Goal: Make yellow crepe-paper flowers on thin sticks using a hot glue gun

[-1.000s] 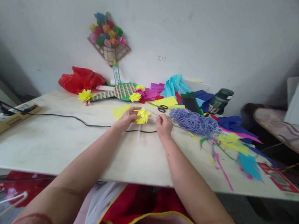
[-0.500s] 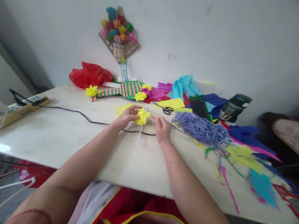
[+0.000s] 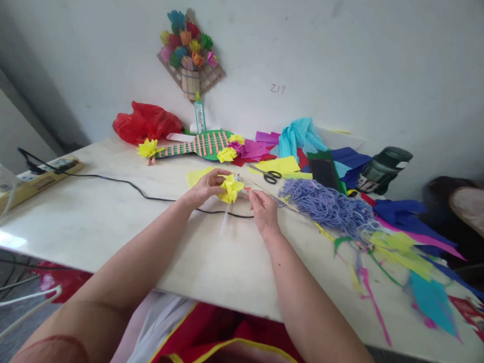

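Observation:
My left hand (image 3: 206, 189) is closed on a yellow paper flower (image 3: 231, 189) just above the table, thumb and fingers at its left side. To its right, my right hand (image 3: 264, 209) is closed around the handle of what looks like a glue gun. The gun's body is mostly hidden behind the flower; a small orange part (image 3: 247, 189) and a translucent stick (image 3: 225, 220) pointing down show. Behind the hands lies a green instrument-shaped craft (image 3: 211, 145) with pink strips and paper flowers. A yellow paper sheet (image 3: 196, 175) lies beyond my left hand.
A black cable (image 3: 134, 184) runs from the power strip (image 3: 55, 177) to my right hand. Scissors (image 3: 270, 176), a purple yarn heap (image 3: 327, 204), coloured paper (image 3: 298, 138) and a dark green bottle (image 3: 386, 169) are on the right. A red plastic bag (image 3: 146, 122) sits back left.
The view has shifted slightly. My right hand has moved a little and its fingers show more open in shape around the handle. The flower stays in my left hand.

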Demonstrator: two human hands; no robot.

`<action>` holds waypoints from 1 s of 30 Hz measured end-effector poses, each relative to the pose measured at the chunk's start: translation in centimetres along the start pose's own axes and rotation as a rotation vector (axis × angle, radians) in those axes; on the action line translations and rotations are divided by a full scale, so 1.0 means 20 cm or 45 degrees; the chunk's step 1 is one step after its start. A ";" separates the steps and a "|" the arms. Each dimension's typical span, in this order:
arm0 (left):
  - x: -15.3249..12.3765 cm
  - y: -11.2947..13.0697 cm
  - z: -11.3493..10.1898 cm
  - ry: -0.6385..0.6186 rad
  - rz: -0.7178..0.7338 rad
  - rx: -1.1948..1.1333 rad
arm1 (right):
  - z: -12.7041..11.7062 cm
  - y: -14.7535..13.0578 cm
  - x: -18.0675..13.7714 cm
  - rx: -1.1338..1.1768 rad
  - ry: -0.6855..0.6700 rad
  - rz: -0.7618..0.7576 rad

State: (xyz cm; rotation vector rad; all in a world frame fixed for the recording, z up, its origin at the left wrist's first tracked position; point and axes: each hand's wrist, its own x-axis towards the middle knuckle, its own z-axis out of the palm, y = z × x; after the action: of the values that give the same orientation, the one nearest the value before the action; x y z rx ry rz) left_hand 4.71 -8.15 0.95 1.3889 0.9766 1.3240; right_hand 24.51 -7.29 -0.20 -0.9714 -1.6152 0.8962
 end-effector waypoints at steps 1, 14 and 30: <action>0.00 0.00 0.00 -0.018 0.001 0.002 | 0.00 -0.01 0.00 0.040 -0.017 0.028; -0.01 0.02 0.01 -0.144 -0.050 0.063 | 0.02 -0.05 0.03 0.306 -0.101 0.318; -0.02 0.04 0.02 -0.153 -0.097 0.150 | 0.01 0.02 0.17 -0.006 -0.161 0.247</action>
State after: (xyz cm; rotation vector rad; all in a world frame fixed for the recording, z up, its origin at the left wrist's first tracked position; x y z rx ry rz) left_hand 5.11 -8.85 1.63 1.4871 1.0291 1.1285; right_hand 23.81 -4.08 0.60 -1.1079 -1.6487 1.1050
